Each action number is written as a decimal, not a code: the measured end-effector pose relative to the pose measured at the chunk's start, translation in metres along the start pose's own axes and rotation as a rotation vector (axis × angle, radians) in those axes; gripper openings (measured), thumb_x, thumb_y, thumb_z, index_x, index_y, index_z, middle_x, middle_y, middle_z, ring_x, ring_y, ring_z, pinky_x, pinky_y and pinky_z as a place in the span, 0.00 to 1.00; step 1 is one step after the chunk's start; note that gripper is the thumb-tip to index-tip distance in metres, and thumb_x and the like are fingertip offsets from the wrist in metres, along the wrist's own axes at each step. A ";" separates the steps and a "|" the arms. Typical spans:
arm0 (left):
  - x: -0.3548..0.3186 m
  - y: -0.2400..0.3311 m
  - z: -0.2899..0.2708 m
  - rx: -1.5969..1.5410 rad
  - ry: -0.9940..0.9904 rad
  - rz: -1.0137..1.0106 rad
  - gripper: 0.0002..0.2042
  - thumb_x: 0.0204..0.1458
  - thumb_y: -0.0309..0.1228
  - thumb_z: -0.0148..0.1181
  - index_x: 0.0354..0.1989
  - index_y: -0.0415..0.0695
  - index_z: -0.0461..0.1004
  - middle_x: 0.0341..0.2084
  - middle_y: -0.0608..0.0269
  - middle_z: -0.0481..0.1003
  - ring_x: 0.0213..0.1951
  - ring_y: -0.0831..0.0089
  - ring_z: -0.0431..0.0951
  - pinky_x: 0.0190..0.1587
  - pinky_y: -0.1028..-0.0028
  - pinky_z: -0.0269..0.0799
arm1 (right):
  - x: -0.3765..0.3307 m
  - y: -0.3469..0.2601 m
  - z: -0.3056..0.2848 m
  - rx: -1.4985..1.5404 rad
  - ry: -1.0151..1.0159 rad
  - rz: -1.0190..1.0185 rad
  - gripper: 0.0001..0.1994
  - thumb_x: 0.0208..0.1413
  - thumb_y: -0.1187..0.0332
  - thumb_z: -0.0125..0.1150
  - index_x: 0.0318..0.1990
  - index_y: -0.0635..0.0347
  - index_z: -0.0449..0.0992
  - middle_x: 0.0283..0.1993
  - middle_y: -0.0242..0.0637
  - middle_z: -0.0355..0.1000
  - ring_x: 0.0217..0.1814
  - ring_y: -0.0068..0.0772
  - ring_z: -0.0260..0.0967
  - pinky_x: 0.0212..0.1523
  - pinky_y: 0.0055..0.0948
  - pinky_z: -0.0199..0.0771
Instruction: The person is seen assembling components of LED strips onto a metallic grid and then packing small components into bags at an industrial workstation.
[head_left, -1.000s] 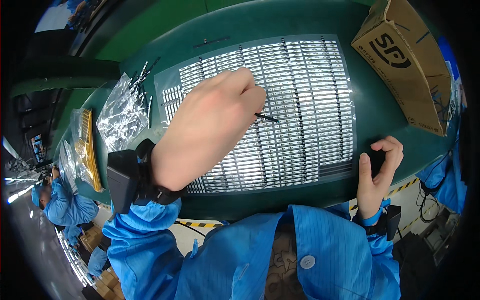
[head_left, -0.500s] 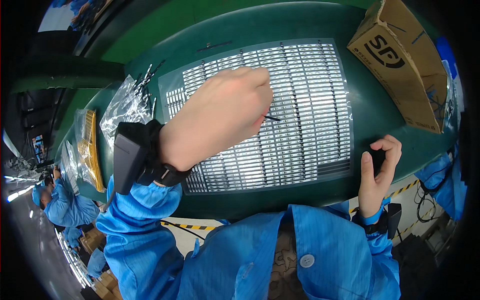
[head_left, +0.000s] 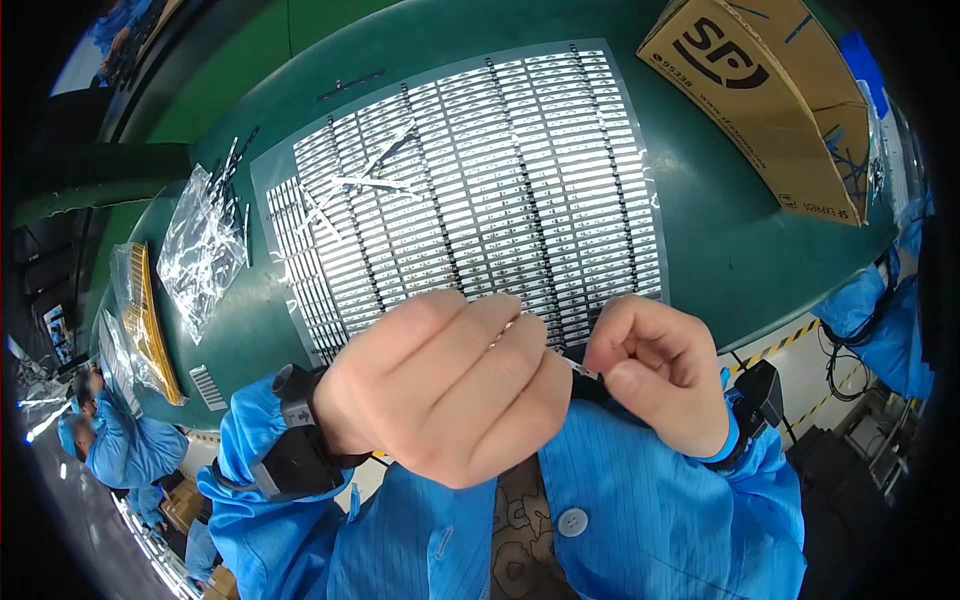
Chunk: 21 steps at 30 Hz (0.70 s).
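My left hand point(head_left: 455, 395) is closed, its back toward the view, in front of my chest and over the near edge of the sheet. My right hand point(head_left: 665, 370) is close beside it, thumb and forefinger pinched together. A small white strip point(head_left: 580, 369) spans the gap between the two hands' fingertips, held at both ends; most of it is hidden by the fingers. Beyond them lies a clear-backed sheet point(head_left: 470, 180) covered in rows of narrow white strips with dark marks. Several loose strips point(head_left: 375, 184) lie crossed on its left half.
An open cardboard box point(head_left: 755, 120) stands at the far right. To the left lie a crumpled clear bag point(head_left: 200, 250) with strips and a bagged yellow item point(head_left: 150, 320). A short dark strip point(head_left: 350, 84) rests on the green table point(head_left: 720, 215). Another person point(head_left: 130, 430) sits at far left.
My left hand has come back from over the sheet toward my body. My right hand has moved left to meet it. Loose strips on the sheet are now uncovered, and the view has shifted.
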<state>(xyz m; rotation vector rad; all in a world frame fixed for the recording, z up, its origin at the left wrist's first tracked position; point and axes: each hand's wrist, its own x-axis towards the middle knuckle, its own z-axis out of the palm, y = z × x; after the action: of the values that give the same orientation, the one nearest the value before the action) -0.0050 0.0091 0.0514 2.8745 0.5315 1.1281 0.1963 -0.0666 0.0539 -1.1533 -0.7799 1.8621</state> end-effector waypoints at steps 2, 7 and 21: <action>-0.001 0.003 0.001 0.016 -0.009 0.012 0.06 0.37 0.28 0.60 0.24 0.42 0.74 0.22 0.59 0.78 0.25 0.68 0.80 0.20 0.77 0.65 | 0.001 0.002 0.003 -0.046 0.026 -0.029 0.04 0.56 0.77 0.60 0.32 0.62 0.71 0.26 0.20 0.65 0.25 0.06 0.53 0.24 0.15 0.50; -0.005 0.009 -0.003 -0.001 -0.016 -0.004 0.06 0.36 0.28 0.61 0.24 0.42 0.75 0.22 0.59 0.78 0.26 0.68 0.81 0.24 0.77 0.67 | 0.002 0.003 0.003 -0.240 0.073 -0.137 0.06 0.51 0.81 0.63 0.31 0.61 0.72 0.25 0.22 0.65 0.23 0.08 0.53 0.22 0.16 0.50; -0.001 0.012 -0.022 -0.702 -0.299 -0.872 0.09 0.41 0.20 0.73 0.31 0.41 0.80 0.28 0.62 0.82 0.31 0.70 0.82 0.36 0.76 0.77 | 0.010 -0.009 -0.010 -0.546 -0.033 -0.376 0.07 0.48 0.83 0.62 0.33 0.62 0.78 0.27 0.31 0.70 0.21 0.17 0.59 0.21 0.20 0.56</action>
<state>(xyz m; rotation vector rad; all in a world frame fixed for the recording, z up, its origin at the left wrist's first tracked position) -0.0166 -0.0048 0.0686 1.8230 0.9757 0.5517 0.2052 -0.0522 0.0534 -1.1927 -1.4750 1.3928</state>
